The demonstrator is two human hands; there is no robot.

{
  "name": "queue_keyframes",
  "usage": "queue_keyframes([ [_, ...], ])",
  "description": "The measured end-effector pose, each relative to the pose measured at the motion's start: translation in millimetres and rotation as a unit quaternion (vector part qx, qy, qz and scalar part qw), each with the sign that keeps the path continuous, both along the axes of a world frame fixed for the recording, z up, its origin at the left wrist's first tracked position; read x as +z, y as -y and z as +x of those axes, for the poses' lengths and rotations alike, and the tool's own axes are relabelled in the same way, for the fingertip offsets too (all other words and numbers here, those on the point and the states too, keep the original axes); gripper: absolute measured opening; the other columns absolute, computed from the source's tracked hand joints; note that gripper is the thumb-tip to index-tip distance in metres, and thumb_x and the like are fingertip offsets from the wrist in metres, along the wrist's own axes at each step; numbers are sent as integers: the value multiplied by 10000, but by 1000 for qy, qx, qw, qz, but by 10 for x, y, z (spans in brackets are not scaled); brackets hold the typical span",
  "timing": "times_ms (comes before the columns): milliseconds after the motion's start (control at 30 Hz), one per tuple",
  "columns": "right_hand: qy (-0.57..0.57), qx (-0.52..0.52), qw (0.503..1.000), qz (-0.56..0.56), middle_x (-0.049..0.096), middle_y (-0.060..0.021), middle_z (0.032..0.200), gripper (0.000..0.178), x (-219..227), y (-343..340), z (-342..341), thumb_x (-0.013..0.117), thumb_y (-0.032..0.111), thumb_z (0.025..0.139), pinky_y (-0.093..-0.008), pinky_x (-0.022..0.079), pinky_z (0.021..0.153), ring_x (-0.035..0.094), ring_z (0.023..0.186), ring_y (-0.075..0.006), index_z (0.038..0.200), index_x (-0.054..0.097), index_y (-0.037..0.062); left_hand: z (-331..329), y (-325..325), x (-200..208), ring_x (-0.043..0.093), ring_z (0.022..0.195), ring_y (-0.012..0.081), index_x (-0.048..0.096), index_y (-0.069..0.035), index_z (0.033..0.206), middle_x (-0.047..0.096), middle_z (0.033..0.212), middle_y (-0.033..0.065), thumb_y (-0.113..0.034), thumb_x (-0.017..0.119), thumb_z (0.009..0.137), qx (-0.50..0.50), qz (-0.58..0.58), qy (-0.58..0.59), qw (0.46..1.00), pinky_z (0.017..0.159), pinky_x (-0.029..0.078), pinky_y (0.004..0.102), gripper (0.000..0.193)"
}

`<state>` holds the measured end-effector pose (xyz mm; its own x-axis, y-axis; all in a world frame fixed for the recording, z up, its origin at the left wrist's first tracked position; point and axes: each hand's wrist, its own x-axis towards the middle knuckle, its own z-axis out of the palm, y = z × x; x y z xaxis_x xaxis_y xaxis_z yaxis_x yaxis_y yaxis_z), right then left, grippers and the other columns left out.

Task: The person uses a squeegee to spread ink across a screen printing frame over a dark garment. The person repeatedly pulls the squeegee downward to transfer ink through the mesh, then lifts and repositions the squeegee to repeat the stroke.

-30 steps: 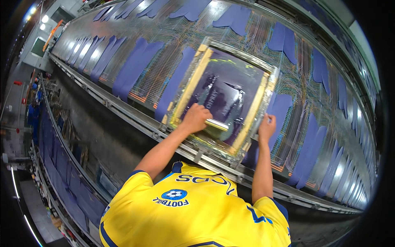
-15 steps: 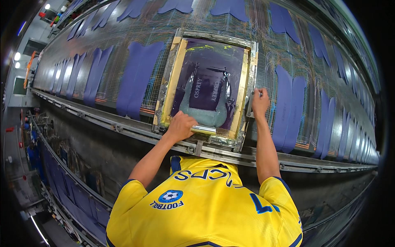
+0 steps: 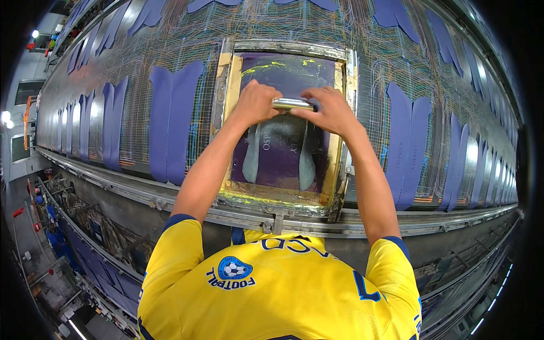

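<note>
A printing screen [image 3: 349,85] in a worn metal frame, its inner border taped yellow-brown, lies on the long table in front of me. Across its dark purple mesh is a squeegee with a shiny metal bar [image 3: 293,103], in the far half. My left hand [image 3: 258,103] is closed round the bar's left end. At the right end my right hand [image 3: 328,110] grips it, thumb on the near side and fingers over the far side. Two pale bands of ink [image 3: 306,164] run toward me on the mesh, with faint lettering between them. The squeegee's blade is hidden.
Purple cut pieces lie in rows on the table, one pair [image 3: 177,122] left of the screen and another [image 3: 405,147] to its right. A metal rail [image 3: 238,218] runs along the table's near edge, with a small bracket [image 3: 278,222] by the frame. Coloured lines cover the table top.
The squeegee has moved from the screen's near end to its far half, with my left hand on it. My right hand has left the frame's right side and taken the bar's right end.
</note>
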<state>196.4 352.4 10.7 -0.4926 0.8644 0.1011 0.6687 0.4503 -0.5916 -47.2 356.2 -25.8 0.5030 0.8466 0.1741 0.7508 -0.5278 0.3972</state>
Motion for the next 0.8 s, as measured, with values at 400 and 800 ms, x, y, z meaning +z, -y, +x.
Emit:
queue_keyframes([
  [400,91,69,993,33,668,-96,893,344,-196,1508,-216,785,96,633,-436,432,968,623,1006,-281,960,676,78,-39,1661,20,643,777,225,712,-137,838,679,818,28,-89,813,604,0,-13,35,999,765,437,393,259],
  [800,93,11,995,33,687,-142,891,292,-329,535,-374,780,75,677,-472,460,851,640,914,-361,946,668,97,-100,656,-195,657,763,255,724,-145,791,695,793,57,-165,802,676,40,70,9,997,751,454,416,140],
])
